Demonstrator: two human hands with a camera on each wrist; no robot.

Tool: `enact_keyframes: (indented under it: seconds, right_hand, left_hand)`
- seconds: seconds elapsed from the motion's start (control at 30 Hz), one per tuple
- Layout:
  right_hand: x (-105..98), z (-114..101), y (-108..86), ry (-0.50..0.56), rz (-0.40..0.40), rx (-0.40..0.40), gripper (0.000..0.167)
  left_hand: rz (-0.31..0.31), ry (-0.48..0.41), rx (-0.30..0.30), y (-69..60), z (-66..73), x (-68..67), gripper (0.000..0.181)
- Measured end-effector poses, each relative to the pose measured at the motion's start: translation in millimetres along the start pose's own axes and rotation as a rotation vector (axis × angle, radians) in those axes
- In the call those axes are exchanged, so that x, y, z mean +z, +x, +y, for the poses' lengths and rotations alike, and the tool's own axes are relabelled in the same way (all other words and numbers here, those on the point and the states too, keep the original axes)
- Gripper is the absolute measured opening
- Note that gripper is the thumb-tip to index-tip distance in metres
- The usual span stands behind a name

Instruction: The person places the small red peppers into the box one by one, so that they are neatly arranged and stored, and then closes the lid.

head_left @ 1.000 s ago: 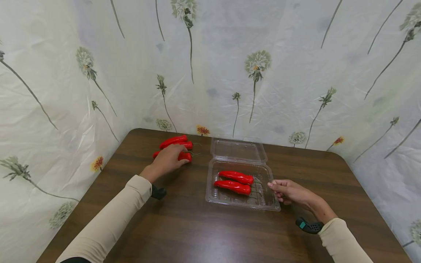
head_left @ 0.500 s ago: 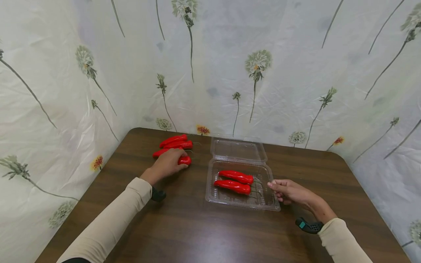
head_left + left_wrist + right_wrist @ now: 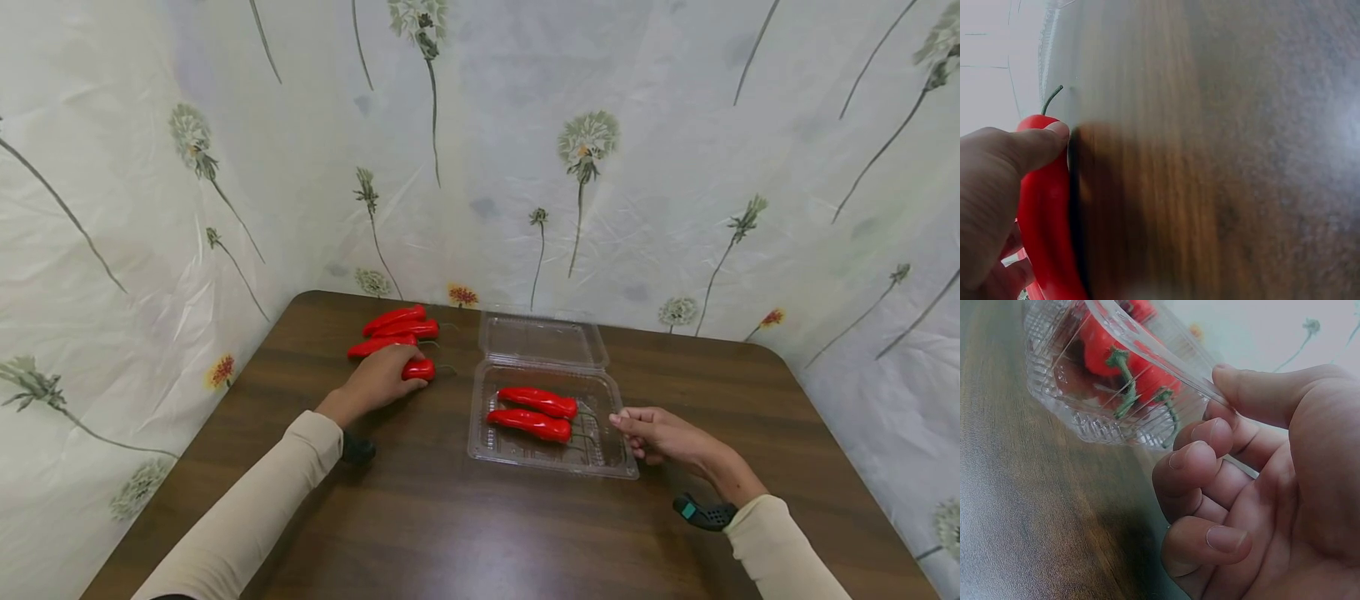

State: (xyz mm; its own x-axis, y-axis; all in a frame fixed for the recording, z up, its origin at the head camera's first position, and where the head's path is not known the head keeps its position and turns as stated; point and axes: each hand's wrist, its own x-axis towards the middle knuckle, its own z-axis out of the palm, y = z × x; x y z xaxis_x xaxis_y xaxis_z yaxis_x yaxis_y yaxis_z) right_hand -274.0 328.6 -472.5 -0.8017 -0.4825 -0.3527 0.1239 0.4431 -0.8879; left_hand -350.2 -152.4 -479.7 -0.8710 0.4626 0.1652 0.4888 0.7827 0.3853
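Red pepper (image 3: 418,371) toward the far left corner of the table (image 3: 450,533) is pinched in the left hand (image 3: 371,383); right hand (image 3: 671,437) pinches the rim of the clear box (image 3: 525,461). Looks like the grab step, so next probably calls for an easy lift.

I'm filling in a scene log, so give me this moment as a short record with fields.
Left hand: grips a red pepper near its stem end
Right hand: pinches the rim of the clear container
Lid: open, folded back toward the backdrop
Inside the container: two red peppers, side by side, stems toward the right hand
Outside, not held: three red peppers, just beyond the left hand
Surface: dark brown table
Backdrop: pale flower-printed covering
Unclear: whether the gripped pepper touches the table
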Motion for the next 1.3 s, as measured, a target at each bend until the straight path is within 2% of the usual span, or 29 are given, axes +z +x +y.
enact_keyframes:
  seconds: [0.37,0.9,1.07,1.3]
  right_hand:
    - [1,-2,-1.5,0.0,-0.003,-0.002,0.046]
    - [1,-1,-1.7,0.005,-0.005,-0.011,0.045]
    - [0,0,-1.2,0.015,-0.003,-0.007,0.046]
    - [-1,2,0.1,0.018,-0.002,-0.006,0.046]
  left_hand:
    - [0.001,-0.039,-0.028,-4.4,-0.2,-2.3,0.039]
    - [0.07,-0.052,0.006,-7.7,3.4,-8.5,0.038]
    - [0.082,-0.069,0.003,-7.5,12.5,-14.6,0.039]
    - [0.095,-0.074,0.05,-3.2,34.9,-20.9,0.042]
